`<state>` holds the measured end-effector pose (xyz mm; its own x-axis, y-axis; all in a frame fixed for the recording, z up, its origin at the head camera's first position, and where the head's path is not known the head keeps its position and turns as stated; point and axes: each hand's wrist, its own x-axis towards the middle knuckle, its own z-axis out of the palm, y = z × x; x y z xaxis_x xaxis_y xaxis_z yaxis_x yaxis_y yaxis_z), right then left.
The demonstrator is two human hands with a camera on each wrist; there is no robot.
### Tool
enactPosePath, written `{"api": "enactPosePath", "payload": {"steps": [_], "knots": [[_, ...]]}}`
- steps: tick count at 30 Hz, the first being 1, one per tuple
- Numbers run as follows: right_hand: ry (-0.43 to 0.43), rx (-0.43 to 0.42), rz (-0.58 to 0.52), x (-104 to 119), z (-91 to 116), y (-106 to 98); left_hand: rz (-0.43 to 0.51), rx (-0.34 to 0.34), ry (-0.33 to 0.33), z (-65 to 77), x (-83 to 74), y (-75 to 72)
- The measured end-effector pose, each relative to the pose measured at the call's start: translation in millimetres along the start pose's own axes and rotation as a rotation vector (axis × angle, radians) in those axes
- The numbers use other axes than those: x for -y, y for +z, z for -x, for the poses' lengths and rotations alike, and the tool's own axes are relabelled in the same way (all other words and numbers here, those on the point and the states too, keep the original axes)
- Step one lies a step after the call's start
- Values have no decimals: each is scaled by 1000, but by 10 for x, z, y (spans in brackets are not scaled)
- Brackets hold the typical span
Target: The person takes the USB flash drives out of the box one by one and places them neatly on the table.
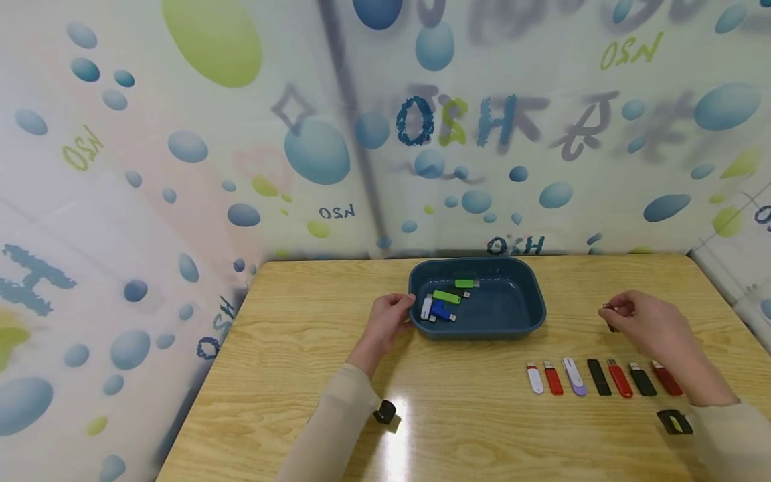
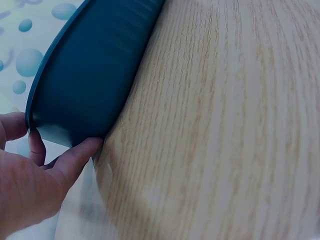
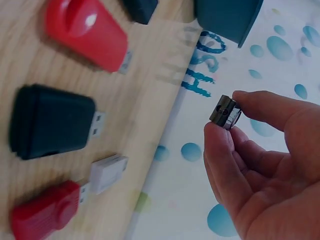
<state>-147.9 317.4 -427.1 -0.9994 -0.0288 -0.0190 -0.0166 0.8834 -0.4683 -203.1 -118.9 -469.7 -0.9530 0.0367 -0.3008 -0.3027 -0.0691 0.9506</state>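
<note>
A dark blue plastic basin (image 1: 512, 328) stands near the back of the table, with several USB sticks inside, among them a green one (image 1: 447, 296) and a blue one (image 1: 442, 311). My left hand (image 1: 388, 321) grips the basin's left end; in the left wrist view its fingers (image 2: 85, 155) touch the rim and lower edge. Right of the basin, my right hand (image 1: 653, 325) pinches a small dark metal USB stick (image 3: 226, 112) between thumb and fingertips, above the table. Two small holes show on it. Part of it is hidden by the fingers.
In front of the right hand lies a row of USB sticks, including a white one (image 1: 535, 378), a black one (image 1: 599, 377) and a red one (image 1: 620, 379). The right wrist view also shows a small white stick (image 3: 107, 172). A patterned wall sheet (image 1: 373, 187) rises behind the table (image 1: 313, 335).
</note>
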Motion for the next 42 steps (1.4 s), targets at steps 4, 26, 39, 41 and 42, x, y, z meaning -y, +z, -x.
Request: {"api": "enactPosePath", "payload": {"steps": [4,26,39,41,42], "knots": [[17,22,-5,-53,8,15,4,1,9,-3,9,0],[20,74,90,-204,60,181,-7,-3,5,2,8,-2],[13,60,120,-203,103,273,-10,1,4,15,-5,3],[9,62,119,-210,103,275,-10,2,2,16,-7,1],[7,60,118,-213,104,280,-11,3,3,20,-10,0]]}}
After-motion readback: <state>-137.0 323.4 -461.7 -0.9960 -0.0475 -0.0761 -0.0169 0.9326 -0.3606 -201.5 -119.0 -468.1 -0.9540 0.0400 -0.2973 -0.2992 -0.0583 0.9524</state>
